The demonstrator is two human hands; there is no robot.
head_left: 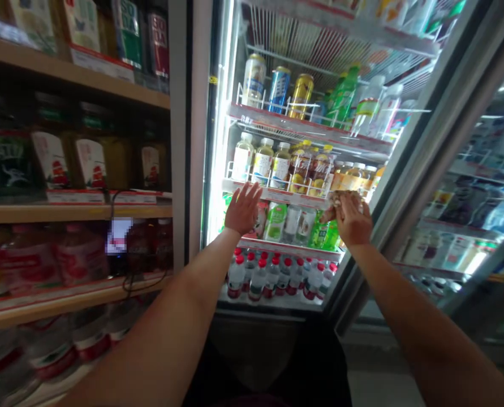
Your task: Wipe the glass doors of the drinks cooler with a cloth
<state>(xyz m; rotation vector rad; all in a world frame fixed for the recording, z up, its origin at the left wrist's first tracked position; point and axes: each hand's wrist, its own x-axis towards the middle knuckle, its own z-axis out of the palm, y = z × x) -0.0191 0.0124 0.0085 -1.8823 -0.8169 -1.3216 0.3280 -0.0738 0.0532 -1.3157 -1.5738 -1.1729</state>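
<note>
My left hand [242, 210] is open with its fingers spread, near the front edge of the lit fridge's middle shelf [277, 195]; I cannot tell if it touches it. My right hand [352, 220] is closed on a crumpled, brownish-white cloth [348, 198], at the right end of the same shelf edge. Behind my hands stand pale-labelled bottles [262, 161] and yellow-capped tea bottles [301, 168]. Below the shelf are green bottles [276, 220], partly hidden by my hands.
Red-capped water bottles [258, 280] fill the fridge bottom. Cans [279, 89] stand on an upper shelf. A metal door frame [417, 186] slants along the right. Wooden shelves [77, 212] with bottles are on the left, with a cable [112, 206] hanging there.
</note>
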